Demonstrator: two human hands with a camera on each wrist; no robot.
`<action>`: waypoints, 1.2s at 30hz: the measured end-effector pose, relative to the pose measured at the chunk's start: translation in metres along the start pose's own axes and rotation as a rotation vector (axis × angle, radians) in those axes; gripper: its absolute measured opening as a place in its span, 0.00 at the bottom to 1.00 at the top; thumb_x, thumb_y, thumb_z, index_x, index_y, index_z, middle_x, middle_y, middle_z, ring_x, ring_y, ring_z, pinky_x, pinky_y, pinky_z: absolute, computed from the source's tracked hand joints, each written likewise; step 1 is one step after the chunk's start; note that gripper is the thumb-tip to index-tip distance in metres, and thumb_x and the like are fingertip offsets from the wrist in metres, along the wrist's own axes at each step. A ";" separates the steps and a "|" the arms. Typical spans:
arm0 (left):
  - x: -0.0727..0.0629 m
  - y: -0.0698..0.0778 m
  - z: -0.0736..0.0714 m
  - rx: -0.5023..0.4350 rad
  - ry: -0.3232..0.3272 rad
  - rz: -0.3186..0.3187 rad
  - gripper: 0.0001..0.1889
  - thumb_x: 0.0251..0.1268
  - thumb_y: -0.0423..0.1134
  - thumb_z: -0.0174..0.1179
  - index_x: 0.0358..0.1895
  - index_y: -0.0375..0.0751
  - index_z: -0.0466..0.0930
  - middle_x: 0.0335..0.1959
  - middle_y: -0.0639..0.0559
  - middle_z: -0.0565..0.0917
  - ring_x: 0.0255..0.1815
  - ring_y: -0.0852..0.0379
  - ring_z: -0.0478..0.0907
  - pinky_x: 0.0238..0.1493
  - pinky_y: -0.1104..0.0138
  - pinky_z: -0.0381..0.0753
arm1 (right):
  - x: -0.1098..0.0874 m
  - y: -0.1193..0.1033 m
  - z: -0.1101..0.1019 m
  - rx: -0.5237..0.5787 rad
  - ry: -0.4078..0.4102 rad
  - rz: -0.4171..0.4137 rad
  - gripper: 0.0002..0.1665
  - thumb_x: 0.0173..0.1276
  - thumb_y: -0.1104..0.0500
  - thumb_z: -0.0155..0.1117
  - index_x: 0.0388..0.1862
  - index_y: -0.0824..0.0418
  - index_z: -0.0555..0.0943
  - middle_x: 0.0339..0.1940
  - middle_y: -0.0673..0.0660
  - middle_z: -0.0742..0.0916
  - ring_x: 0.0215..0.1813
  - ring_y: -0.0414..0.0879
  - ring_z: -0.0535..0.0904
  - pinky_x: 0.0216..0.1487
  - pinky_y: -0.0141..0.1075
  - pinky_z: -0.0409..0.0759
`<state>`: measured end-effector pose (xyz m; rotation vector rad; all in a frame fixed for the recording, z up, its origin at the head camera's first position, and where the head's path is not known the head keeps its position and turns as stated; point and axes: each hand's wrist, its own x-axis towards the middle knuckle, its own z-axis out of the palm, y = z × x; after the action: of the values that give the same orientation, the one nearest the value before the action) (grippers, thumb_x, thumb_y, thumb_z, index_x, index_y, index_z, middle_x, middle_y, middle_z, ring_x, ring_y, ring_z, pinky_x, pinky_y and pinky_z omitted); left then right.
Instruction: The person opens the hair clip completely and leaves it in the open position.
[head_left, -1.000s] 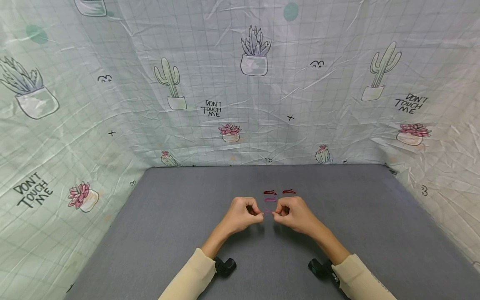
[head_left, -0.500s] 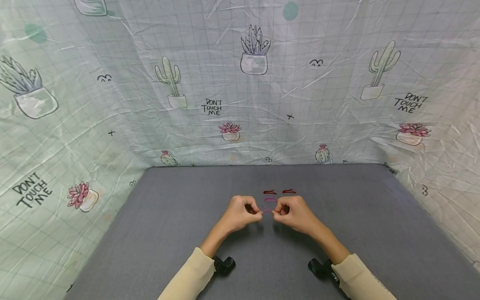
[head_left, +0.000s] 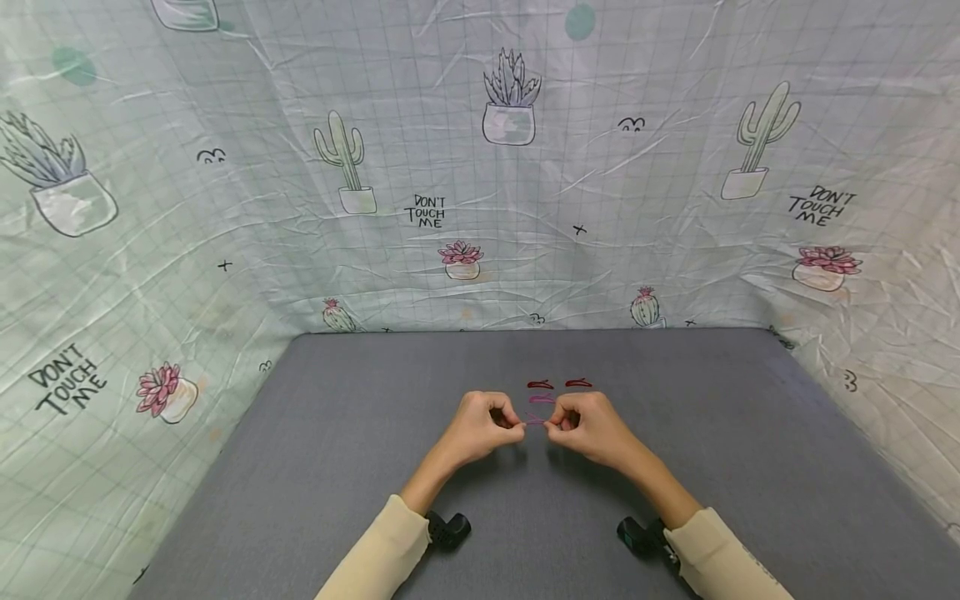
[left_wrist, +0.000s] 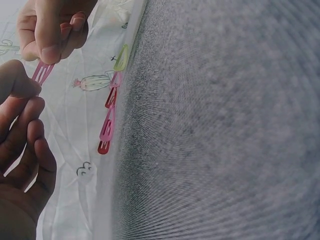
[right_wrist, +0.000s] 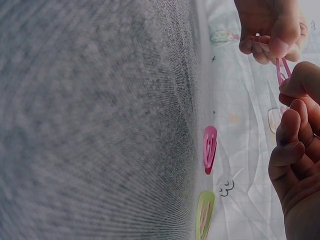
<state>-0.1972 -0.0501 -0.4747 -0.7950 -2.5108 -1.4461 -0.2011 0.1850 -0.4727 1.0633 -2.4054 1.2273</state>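
Between my two hands is a pink snap hair clip [head_left: 535, 422], held lengthwise close over the table. My left hand [head_left: 483, 429] pinches its left end between thumb and index finger. The other end sits in the pinch of my right hand [head_left: 591, 427]. In the right wrist view the held clip [right_wrist: 282, 71] shows two thin arms with a gap between them. Just beyond the hands lies another pink clip [head_left: 541, 399], partly covered by the right hand in the head view. Two red clips [head_left: 540, 384] lie side by side farther back.
A light green clip [right_wrist: 205, 215] lies on the table too, hidden in the head view. The grey table [head_left: 360, 417] ends at a printed plastic sheet [head_left: 405, 275] at the back and sides. Each wrist carries a black camera [head_left: 450, 532].
My left hand has shifted very slightly left and away from me with the pink clip. Both hands keep their pinch, and the clips on the table stay where they were.
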 end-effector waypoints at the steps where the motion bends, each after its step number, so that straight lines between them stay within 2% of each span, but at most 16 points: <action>1: 0.000 0.000 0.000 0.000 0.000 0.002 0.08 0.51 0.29 0.70 0.21 0.46 0.84 0.21 0.55 0.85 0.19 0.69 0.74 0.24 0.73 0.76 | 0.000 0.000 0.000 0.001 0.001 -0.001 0.15 0.56 0.72 0.73 0.23 0.51 0.83 0.18 0.43 0.79 0.21 0.28 0.68 0.22 0.29 0.71; 13: 0.001 0.000 0.000 0.009 0.004 0.011 0.08 0.51 0.28 0.71 0.22 0.46 0.85 0.22 0.54 0.85 0.19 0.70 0.74 0.24 0.74 0.76 | 0.000 0.002 -0.001 -0.003 0.005 -0.001 0.15 0.56 0.71 0.73 0.23 0.51 0.83 0.19 0.43 0.80 0.21 0.29 0.68 0.22 0.29 0.72; 26: 0.002 0.002 0.002 0.018 0.007 -0.005 0.08 0.52 0.29 0.71 0.23 0.46 0.85 0.23 0.54 0.86 0.21 0.70 0.74 0.25 0.74 0.76 | 0.001 0.001 -0.005 0.007 -0.009 0.036 0.14 0.57 0.71 0.74 0.24 0.51 0.84 0.21 0.44 0.81 0.22 0.30 0.71 0.23 0.30 0.74; 36: 0.009 0.002 0.006 0.048 0.003 -0.051 0.08 0.56 0.32 0.71 0.23 0.48 0.87 0.23 0.56 0.87 0.21 0.68 0.77 0.27 0.72 0.78 | 0.001 0.006 -0.011 -0.009 -0.020 0.085 0.09 0.60 0.69 0.75 0.26 0.56 0.87 0.22 0.45 0.83 0.22 0.30 0.72 0.24 0.30 0.75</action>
<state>-0.2030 -0.0412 -0.4733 -0.7255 -2.5711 -1.3958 -0.2071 0.1951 -0.4690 0.9850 -2.4925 1.2365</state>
